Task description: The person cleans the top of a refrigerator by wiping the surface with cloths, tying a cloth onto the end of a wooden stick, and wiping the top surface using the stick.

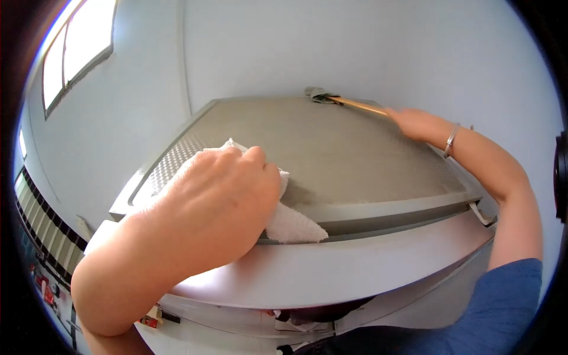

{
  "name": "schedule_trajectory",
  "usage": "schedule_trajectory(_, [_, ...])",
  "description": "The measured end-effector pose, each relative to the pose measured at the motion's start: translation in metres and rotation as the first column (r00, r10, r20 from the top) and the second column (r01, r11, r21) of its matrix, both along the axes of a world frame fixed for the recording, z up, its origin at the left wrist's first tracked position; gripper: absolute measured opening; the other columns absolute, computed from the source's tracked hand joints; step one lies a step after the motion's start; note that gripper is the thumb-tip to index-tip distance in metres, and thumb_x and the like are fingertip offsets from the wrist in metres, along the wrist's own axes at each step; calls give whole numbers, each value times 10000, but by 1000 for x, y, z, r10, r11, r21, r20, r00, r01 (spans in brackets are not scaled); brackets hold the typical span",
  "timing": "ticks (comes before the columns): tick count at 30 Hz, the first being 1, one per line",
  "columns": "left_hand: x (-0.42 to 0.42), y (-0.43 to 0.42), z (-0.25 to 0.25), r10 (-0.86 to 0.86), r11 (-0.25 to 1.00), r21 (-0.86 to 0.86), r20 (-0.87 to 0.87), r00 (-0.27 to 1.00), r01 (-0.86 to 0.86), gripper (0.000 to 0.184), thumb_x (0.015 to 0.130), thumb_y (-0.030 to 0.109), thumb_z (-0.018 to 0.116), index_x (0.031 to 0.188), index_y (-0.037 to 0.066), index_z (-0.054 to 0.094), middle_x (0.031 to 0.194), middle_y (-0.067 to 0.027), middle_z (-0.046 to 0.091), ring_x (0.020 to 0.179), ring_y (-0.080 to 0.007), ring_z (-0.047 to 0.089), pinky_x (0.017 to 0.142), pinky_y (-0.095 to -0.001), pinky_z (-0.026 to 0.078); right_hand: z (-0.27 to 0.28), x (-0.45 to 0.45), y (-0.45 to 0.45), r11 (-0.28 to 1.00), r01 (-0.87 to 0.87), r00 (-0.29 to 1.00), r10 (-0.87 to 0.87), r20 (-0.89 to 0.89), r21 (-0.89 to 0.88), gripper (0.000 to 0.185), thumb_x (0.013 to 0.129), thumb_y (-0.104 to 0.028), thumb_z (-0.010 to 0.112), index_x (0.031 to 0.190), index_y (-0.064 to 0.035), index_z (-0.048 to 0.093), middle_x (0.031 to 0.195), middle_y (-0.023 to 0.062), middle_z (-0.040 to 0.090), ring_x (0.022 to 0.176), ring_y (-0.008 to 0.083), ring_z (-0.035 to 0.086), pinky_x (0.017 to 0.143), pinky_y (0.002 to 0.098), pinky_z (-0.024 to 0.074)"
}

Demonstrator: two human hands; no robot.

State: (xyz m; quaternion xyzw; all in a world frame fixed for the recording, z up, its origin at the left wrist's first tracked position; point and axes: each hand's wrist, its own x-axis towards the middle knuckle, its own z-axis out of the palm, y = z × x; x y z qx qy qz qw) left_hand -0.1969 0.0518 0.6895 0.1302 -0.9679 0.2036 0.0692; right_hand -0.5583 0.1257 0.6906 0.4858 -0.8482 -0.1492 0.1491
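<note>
Daylight is bright, glaring white through the window (89, 44) at upper left, its panes blown out. The wall (284, 47) looks pale blue and evenly lit. Light washes out the left wrist (139, 216) and gleams on the dimpled left part of the grey top (367, 154) and on the white front edge (367, 266), where a soft shadow lies below the left hand (228, 189). The right hand (414, 123) is slightly blurred. Wide-angle distortion bends straight lines, black corners close in, and purple fringing tints the left rim.
</note>
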Motion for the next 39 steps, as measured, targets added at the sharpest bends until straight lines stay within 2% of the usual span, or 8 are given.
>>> schedule_trajectory(4, [3, 8, 7, 8, 1000, -2, 16, 1000, -8, 159, 638, -33, 523, 792, -3, 552, 803, -126, 518, 775, -280, 549, 687, -350, 445, -1, -28, 51, 988, -143, 990, 143, -10, -65, 421, 854, -69, 330, 1273, -64, 294, 1056, 246, 518, 958, 345, 524, 797, 418, 433])
schedule_trajectory(6, [6, 9, 7, 2, 1000, -7, 15, 1000, -2, 171, 633, -42, 523, 796, -3, 553, 799, -124, 519, 771, -275, 549, 684, -344, 446, 8, -11, 79, 989, 148, 989, -148, -2, -14, 443, 846, -44, 324, 1281, -115, 295, 980, 235, 547, 882, 352, 549, 743, 422, 444])
schedule_trajectory(10, [8, 7, 10, -7, 999, -33, 28, 1000, 8, 183, 619, -59, 523, 788, 1, 552, 782, -115, 520, 752, -260, 548, 670, -334, 445, 9, -7, 102, 968, 250, 967, -250, -49, -2, 489, 826, -13, 334, 1290, -160, 290, 884, 208, 565, 788, 345, 562, 673, 424, 447])
schedule_trajectory(18, [10, 6, 5, -30, 999, -32, -32, 999, 29, 155, 619, -59, 520, 758, 6, 545, 756, -107, 510, 722, -252, 542, 649, -337, 440, 25, -2, 111, 996, 4, 988, -19, -156, -94, 516, 799, 14, 338, 1277, -181, 335, 679, 181, 537, 622, 328, 544, 579, 424, 434])
schedule_trajectory(25, [12, 6, 3, -36, 999, -17, -38, 999, 36, 117, 650, -40, 508, 751, 8, 540, 753, -105, 505, 728, -244, 539, 644, -335, 435, 35, -44, 51, 983, -57, 976, 18, -217, -176, 502, 814, 13, 336, 1274, -190, 336, 752, 169, 543, 681, 313, 540, 583, 404, 428])
schedule_trajectory(30, [11, 13, 4, -17, 1000, -24, -29, 999, 16, 98, 659, -32, 508, 746, 5, 533, 750, -103, 499, 731, -244, 538, 643, -337, 432, 45, -16, 36, 992, 97, 991, -90, -94, 77, 507, 812, 19, 358, 1279, -176, 328, 811, 144, 539, 743, 290, 546, 626, 399, 433])
schedule_trajectory(33, [11, 10, 5, -33, 999, -41, -19, 999, 33, 100, 657, -30, 514, 749, 6, 532, 754, -102, 499, 731, -248, 538, 644, -337, 433, 32, 10, 29, 987, -161, 987, 162, -13, 27, 471, 835, -30, 357, 1279, -186, 327, 778, 132, 525, 732, 270, 533, 628, 399, 425])
schedule_trajectory(39, [18, 5, 9, -55, 998, -35, -32, 998, 54, 127, 645, -32, 523, 762, 15, 539, 769, -101, 505, 734, -249, 541, 648, -339, 435, 47, 54, 25, 998, -41, 986, 46, 158, -40, 398, 887, -159, 344, 1279, -226, 334, 767, 153, 524, 717, 270, 516, 657, 396, 411])
